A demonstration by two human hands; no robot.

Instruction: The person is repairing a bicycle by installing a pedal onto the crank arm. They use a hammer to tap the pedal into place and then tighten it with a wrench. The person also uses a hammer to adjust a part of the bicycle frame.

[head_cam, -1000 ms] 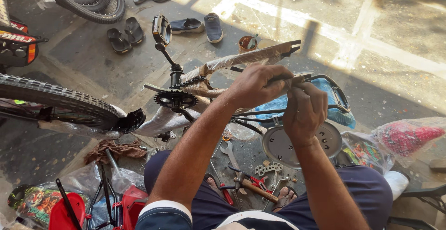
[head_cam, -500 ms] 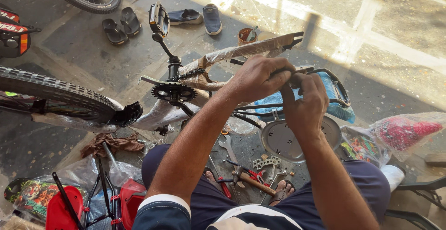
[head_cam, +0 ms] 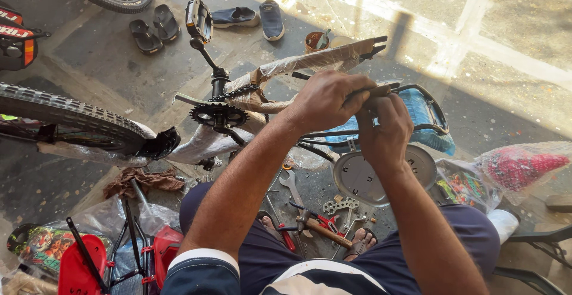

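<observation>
An upturned bicycle frame (head_cam: 310,62), wrapped in clear plastic and brown paper, lies in front of me, with its chainring (head_cam: 218,115) and a black pedal (head_cam: 198,19) sticking up. My left hand (head_cam: 326,99) grips a dark bar at the frame's rear stays. My right hand (head_cam: 385,131) is closed on the same bar just to the right, the two hands touching. Below them lies a blue-padded carrier rack (head_cam: 423,113) and a round grey metal disc (head_cam: 369,176).
A knobby tyre (head_cam: 71,119) lies at left. A hammer (head_cam: 319,228), wrenches and red-handled pliers lie on the floor between my feet. Sandals (head_cam: 149,30) and shoes (head_cam: 271,18) lie farther off. Plastic-wrapped parts (head_cam: 518,167) at right, red parts (head_cam: 77,265) bottom left.
The view has shifted slightly. Both hands stay on the bar at the frame's rear, with the left hand having closed more fully over it.
</observation>
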